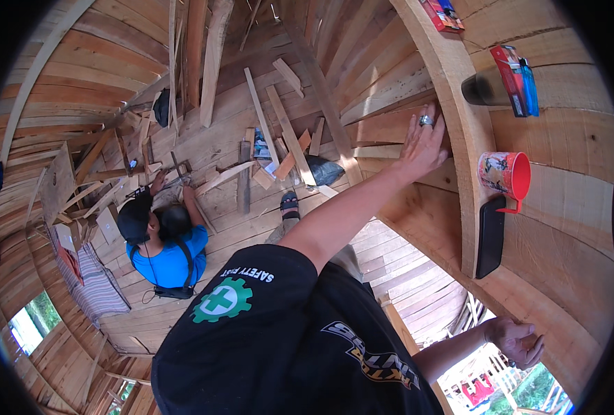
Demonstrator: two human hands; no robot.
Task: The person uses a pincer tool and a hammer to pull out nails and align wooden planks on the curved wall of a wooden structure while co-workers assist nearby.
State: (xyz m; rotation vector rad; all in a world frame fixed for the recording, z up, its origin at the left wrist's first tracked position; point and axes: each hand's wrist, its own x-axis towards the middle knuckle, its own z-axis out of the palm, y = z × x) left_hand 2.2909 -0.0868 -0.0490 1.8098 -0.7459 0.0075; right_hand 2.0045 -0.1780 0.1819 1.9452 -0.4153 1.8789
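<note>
My left hand [423,142] reaches out at shoulder height and lies against the wooden wall planks [383,128], beside a thick beam [463,131]. Its fingers are stretched, and a ring shows on one of them. Lower down, my right hand [518,342] hangs beside the lower wooden beam [556,332], its fingers loosely bent and nothing visible in them. A red cup [504,174] with a printed outside rests on the ledge between the hands. Close to it lies a black phone [490,238].
Farther along the ledge are a dark cup [478,90], a red box with a blue item [516,81] and another red box [443,14]. A person in blue [172,256] crouches at left among loose boards [290,128]. An opening [418,290] lies below my left arm.
</note>
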